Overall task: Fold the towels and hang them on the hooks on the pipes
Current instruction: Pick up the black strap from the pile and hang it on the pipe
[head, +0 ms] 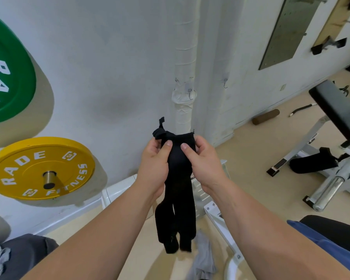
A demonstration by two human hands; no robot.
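Observation:
A black towel (179,190) hangs folded lengthwise in front of me, its lower end dangling toward the floor. My left hand (155,160) grips its upper left part, thumb pressed on the front. My right hand (202,158) pinches the upper right part, thumb on the cloth. A small loop tab (161,120) sticks up from the towel's top. Behind it stands a white wrapped pipe (185,57) with a metal hook (190,93). A second hook (225,82) sits on the pipe to the right. A grey towel (202,259) lies on the floor below.
A yellow weight plate (41,168) and a green one (6,67) hang on the wall at left. A weight bench (335,110) and white metal frame (220,215) stand at right. A brown roller (266,117) lies by the wall.

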